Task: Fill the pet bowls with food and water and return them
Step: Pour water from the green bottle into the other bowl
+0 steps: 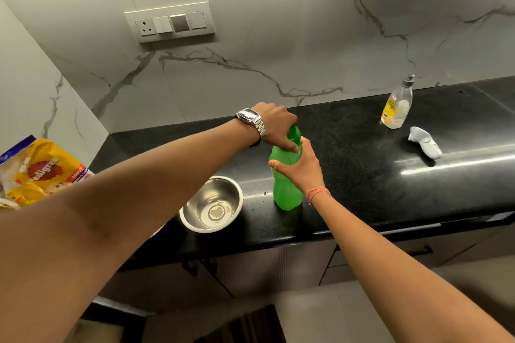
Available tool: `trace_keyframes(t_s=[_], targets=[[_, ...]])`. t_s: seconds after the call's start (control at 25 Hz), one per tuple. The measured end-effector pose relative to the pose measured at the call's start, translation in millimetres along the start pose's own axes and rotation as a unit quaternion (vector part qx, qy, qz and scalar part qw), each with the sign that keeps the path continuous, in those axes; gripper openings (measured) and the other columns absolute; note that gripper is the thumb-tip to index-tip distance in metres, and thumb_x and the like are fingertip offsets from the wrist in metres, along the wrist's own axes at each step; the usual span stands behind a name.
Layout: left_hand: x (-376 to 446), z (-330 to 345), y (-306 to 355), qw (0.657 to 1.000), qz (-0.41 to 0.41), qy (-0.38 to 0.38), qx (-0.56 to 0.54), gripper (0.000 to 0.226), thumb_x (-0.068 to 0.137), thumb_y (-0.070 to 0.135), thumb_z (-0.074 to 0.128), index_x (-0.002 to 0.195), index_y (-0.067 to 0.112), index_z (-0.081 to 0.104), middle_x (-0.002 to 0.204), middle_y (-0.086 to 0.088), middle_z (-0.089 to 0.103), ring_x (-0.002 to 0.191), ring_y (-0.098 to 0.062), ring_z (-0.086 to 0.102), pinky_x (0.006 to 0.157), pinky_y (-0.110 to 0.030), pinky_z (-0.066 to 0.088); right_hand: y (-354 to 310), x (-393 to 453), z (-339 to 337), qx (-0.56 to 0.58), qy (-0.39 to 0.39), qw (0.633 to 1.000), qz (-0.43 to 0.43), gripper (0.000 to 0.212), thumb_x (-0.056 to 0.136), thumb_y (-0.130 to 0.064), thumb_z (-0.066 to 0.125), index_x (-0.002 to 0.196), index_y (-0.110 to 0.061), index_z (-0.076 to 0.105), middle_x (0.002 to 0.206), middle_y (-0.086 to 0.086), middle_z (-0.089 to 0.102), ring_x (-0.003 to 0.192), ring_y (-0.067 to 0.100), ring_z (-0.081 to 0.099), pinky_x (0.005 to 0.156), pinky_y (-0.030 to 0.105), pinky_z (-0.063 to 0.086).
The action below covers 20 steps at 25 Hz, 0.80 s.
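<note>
While the right hand (302,167) wraps the green bottle (287,189) at frame centre, the left hand (278,125) grips its cap (294,133); brace firmly, twist squarely, beside the steel bowl (211,203).

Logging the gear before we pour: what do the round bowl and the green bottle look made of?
The round silver bowl looks like polished steel, with mirror-like reflections inside. The green bottle looks like matte, slightly translucent plastic: uniform colour, soft moulded curves.
</note>
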<state>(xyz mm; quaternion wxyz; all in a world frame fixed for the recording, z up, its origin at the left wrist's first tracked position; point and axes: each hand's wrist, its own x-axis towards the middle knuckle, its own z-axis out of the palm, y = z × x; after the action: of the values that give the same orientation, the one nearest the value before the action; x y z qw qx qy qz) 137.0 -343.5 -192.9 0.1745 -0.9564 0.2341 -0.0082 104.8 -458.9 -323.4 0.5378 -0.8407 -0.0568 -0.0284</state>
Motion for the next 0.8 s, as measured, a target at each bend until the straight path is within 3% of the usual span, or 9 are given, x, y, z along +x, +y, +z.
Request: trace_keyframes(t_s=[0.12,0.24,0.44,0.52,0.6,0.64,0.8], targets=[[-1,4,14,0.993,-0.084,0.081,0.021,0.072,0.074,0.082,0.038,0.065,0.013,0.057,0.085,-0.009,0.069,0.068,-0.031,0.06,0.057,-0.03,0.034,0,0,0,-0.011,0.006,1.0,-0.011,0.078,0.056,-0.055,0.081,0.119,-0.03,0.044,0.122,-0.002,0.059,0.113,0.021,0.059,0.092,0.045,0.053],[1,8,23,0.985,-0.143,0.097,-0.002,0.068,0.077,0.079,0.037,0.05,0.017,0.036,0.077,-0.007,0.067,0.06,-0.025,0.045,0.057,-0.03,0.032,2,1,0,-0.018,0.011,1.0,-0.019,0.079,0.056,-0.059,0.08,0.119,-0.027,0.044,0.119,0.0,0.06,0.111,0.022,0.06,0.089,0.046,0.054],[7,-11,11,0.98,-0.186,0.071,-0.016,0.078,0.076,0.086,0.028,0.055,0.012,0.043,0.059,-0.004,0.046,0.059,-0.024,0.045,0.055,-0.03,0.031,4,3,2,-0.031,0.019,0.999,-0.021,0.087,0.055,-0.062,0.078,0.126,-0.027,0.042,0.124,-0.002,0.058,0.116,0.023,0.057,0.092,0.044,0.051],[10,-12,-1,0.994,-0.092,0.039,-0.035,0.074,0.076,0.082,0.038,0.084,0.011,0.058,0.082,-0.005,0.06,0.076,-0.029,0.059,0.06,-0.032,0.04,6,4,5,-0.022,0.029,0.999,-0.025,0.086,0.054,-0.062,0.078,0.125,-0.028,0.043,0.125,-0.004,0.057,0.118,0.022,0.055,0.095,0.046,0.049],[11,-9,-3,0.997,0.009,-0.05,-0.052,0.065,0.076,0.069,0.057,0.122,0.023,0.054,0.117,-0.003,0.061,0.105,-0.027,0.06,0.075,-0.037,0.049,7,3,8,-0.008,0.035,0.999,-0.023,0.084,0.054,-0.062,0.079,0.122,-0.028,0.043,0.123,-0.005,0.057,0.116,0.021,0.055,0.095,0.045,0.049],[8,-5,-1,0.997,0.02,-0.068,-0.045,0.064,0.075,0.065,0.061,0.124,0.025,0.054,0.119,-0.005,0.06,0.108,-0.028,0.06,0.076,-0.038,0.051,7,3,9,-0.002,0.035,0.999,-0.021,0.083,0.054,-0.062,0.079,0.12,-0.028,0.043,0.121,-0.005,0.058,0.114,0.02,0.055,0.094,0.045,0.05],[3,-2,5,0.991,-0.101,0.051,-0.067,0.068,0.075,0.078,0.046,0.089,0.014,0.064,0.093,-0.013,0.065,0.086,-0.038,0.065,0.059,-0.032,0.037,9,5,11,0.012,0.049,0.998,-0.032,0.078,0.055,-0.056,0.08,0.115,-0.025,0.042,0.116,-0.001,0.06,0.108,0.017,0.059,0.091,0.041,0.053]])
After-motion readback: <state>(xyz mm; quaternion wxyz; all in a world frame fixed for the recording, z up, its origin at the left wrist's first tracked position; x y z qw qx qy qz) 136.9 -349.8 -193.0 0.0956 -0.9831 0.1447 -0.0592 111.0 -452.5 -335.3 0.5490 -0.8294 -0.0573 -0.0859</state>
